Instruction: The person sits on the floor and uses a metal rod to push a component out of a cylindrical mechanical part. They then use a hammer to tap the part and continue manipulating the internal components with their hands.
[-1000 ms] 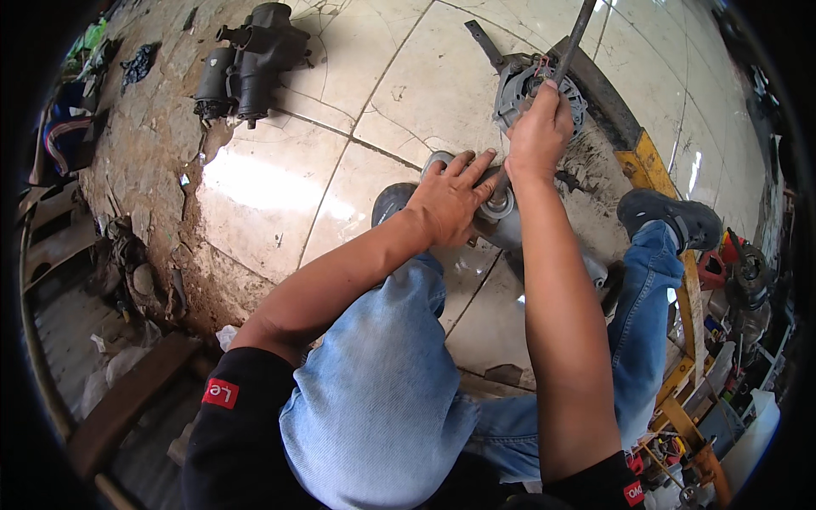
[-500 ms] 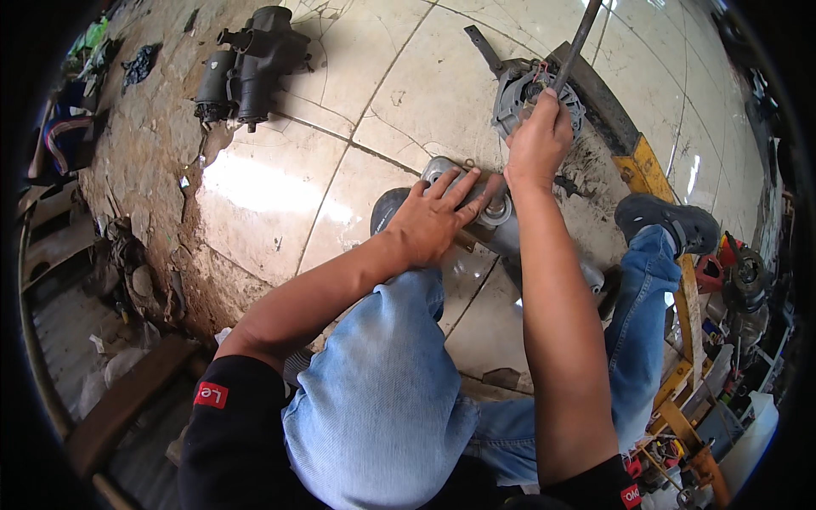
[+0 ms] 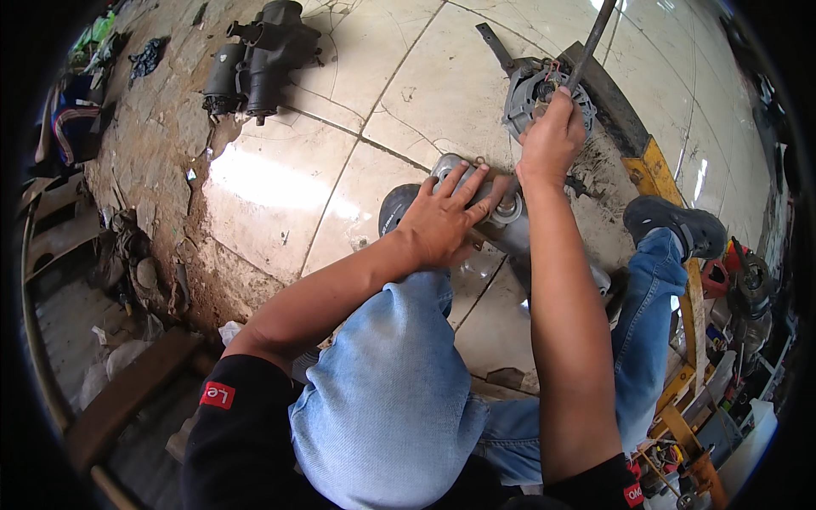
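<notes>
My left hand (image 3: 438, 225) lies across a grey metal motor housing (image 3: 448, 166) on the tiles, its fingers spread over the casing and bent down onto it. A round ring-shaped fitting (image 3: 508, 208) shows on the housing beside the fingertips. Closed around a long dark metal rod (image 3: 591, 47), my right hand (image 3: 551, 136) is just beyond the housing. The rod slants up and away to the right; its lower end is hidden near my wrist. Behind that hand lies an opened alternator (image 3: 518, 106) with red wires, partly covered by the fist.
A black cast gearbox-like part (image 3: 276, 59) stands at the far left. A yellow and dark steel frame (image 3: 650, 174) runs along the right, with tools and parts heaped beyond it. My dark shoe (image 3: 680, 225) rests by the frame. Wooden beam (image 3: 136, 399) at lower left.
The whole view has shifted slightly, moving everything a little right and down. Both hands keep nearly the same places and grips on the housing and the rod.
</notes>
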Demonstrator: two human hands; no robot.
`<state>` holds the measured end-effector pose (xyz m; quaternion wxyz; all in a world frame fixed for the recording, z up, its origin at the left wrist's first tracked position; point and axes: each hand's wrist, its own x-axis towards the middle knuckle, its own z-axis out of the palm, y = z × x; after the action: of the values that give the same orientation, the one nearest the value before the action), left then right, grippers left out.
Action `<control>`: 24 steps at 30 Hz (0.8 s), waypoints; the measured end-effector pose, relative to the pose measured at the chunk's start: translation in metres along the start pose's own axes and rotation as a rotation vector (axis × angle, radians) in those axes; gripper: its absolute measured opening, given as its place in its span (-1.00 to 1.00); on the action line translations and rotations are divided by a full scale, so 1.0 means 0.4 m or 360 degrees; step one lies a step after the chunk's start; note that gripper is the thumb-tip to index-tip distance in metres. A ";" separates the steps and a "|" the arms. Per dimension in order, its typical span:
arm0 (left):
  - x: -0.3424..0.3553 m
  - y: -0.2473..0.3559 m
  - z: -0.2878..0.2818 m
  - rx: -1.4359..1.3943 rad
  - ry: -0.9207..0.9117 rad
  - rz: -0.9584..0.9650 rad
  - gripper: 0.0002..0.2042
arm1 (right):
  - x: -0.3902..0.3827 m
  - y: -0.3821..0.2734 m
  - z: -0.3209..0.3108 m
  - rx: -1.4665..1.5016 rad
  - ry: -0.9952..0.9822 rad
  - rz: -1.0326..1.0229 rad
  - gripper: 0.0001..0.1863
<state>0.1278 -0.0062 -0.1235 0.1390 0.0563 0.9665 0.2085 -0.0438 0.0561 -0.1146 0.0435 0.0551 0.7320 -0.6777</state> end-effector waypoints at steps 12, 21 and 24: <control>0.021 -0.004 0.007 0.0017 -0.0042 -0.0062 -0.11 | -0.009 -0.006 0.000 -0.0075 0.0026 -0.0028 -0.56; -0.025 -0.031 0.063 -0.0331 -0.0106 -0.0072 -0.22 | 0.012 0.005 -0.002 -0.0022 0.0014 -0.0133 -0.65; 0.001 -0.028 0.064 -0.0412 -0.0127 -0.0129 -0.23 | 0.012 0.022 -0.009 -0.0019 0.0028 -0.0092 -0.66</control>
<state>0.1344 -0.0065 -0.1508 0.1917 0.0070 0.9267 0.3231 -0.0471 0.0603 -0.1236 0.0178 0.0397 0.7377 -0.6738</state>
